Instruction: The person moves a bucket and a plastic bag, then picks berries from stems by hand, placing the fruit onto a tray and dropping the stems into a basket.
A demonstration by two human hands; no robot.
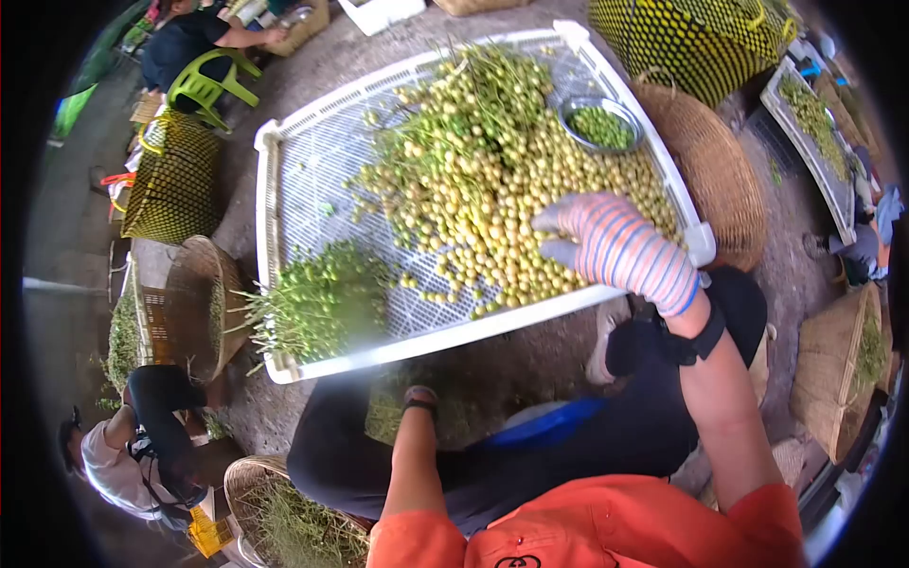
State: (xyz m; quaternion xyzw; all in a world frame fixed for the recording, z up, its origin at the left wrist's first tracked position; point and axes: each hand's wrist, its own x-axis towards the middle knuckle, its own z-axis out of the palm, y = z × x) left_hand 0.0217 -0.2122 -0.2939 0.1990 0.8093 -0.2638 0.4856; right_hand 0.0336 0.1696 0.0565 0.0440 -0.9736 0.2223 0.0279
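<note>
My right hand [620, 246], in a striped glove with grey fingertips, rests over round yellow-green fruits [483, 222] at the right part of a white slatted tray [270, 208]. Its fingers and thumb are apart, with no held item visible. Of my left arm, the forearm and a dark wristband show just below the tray's front edge; the fingers are hidden. Green stemmed fruits [317, 293] lie in a bunch at the tray's front left corner. A metal bowl [601, 125] of small green fruits stands at the right. Stems with fruit are piled at the back.
Wicker baskets [734, 180] stand right of the tray, at the left and near my legs. Yellow-black woven bags [175, 175] are at the left and back right. One person [180, 47] sits by a green chair [213, 85]; another person [118, 464] is at lower left.
</note>
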